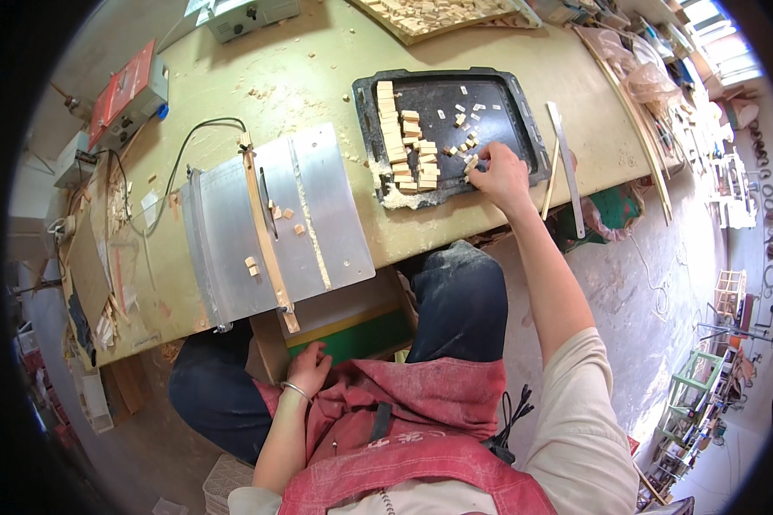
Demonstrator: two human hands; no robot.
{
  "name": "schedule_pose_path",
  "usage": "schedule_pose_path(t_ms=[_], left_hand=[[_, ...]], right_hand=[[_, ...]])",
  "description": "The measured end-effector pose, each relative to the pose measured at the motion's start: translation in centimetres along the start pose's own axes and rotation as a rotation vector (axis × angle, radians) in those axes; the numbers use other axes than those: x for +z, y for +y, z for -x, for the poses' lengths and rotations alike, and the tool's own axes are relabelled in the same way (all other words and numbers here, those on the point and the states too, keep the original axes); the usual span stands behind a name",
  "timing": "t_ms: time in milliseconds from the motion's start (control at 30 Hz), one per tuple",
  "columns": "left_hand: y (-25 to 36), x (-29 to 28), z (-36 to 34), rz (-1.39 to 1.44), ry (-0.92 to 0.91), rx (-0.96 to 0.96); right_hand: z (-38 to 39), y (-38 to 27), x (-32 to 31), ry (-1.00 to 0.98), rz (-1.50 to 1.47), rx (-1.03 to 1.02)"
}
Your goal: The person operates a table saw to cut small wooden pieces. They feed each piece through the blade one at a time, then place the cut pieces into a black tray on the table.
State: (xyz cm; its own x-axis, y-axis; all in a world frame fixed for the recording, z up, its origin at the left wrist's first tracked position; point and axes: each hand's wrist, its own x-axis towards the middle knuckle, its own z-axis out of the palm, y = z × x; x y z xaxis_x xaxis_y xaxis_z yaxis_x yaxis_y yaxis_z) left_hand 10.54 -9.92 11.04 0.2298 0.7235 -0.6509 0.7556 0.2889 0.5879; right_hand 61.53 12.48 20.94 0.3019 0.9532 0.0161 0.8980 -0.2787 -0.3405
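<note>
My right hand reaches over the right front part of a black tray, its thumb and fingers pinched on a small wooden block. To the left in the tray, pale wooden blocks stand in stacked rows, with several loose ones scattered on the dark bottom. Low by my lap, my left hand rests near the edge of a green-lined drawer. Its fingers are loosely curled and apart, and I see nothing in them.
Left of the tray is a metal saw table with a wooden fence strip, a blade slot and several small offcuts. A steel ruler lies right of the tray. Farther back are a red-topped box and a block-filled tray.
</note>
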Motion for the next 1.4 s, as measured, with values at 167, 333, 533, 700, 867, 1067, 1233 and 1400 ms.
schedule_pose_path(t_ms=[167,333,533,700,867,1067,1233,1400], left_hand=[[-0.1,0.1,0.0,0.002,0.001,0.001],[0.0,0.1,0.0,-0.002,-0.023,-0.008],[-0.3,0.2,-0.1,0.011,-0.033,-0.009],[-0.4,0.3,-0.2,0.014,-0.036,-0.006],[-0.3,0.4,-0.4,0.029,-0.037,-0.022],[-0.5,0.6,0.0,-0.01,-0.033,-0.011],[1.0,-0.3,0.2,-0.052,-0.033,0.044],[2.2,0.0,1.8,-0.115,0.105,0.215]], right_hand=[[-0.3,0.2,0.5,-0.024,0.022,0.012],[-0.1,-0.9,-0.3,-0.075,-0.014,0.058],[-0.3,0.0,0.6,0.026,-0.012,0.024],[-0.5,0.1,0.8,-0.013,-0.021,0.062],[-1.2,-0.2,0.6,-0.065,0.028,0.082],[-1.6,-1.2,-0.2,-0.103,0.095,0.084],[1.1,-1.1,-2.0,0.058,-0.242,-0.02],[9.9,-16.8,-5.9,-0.049,-0.522,-0.473]])
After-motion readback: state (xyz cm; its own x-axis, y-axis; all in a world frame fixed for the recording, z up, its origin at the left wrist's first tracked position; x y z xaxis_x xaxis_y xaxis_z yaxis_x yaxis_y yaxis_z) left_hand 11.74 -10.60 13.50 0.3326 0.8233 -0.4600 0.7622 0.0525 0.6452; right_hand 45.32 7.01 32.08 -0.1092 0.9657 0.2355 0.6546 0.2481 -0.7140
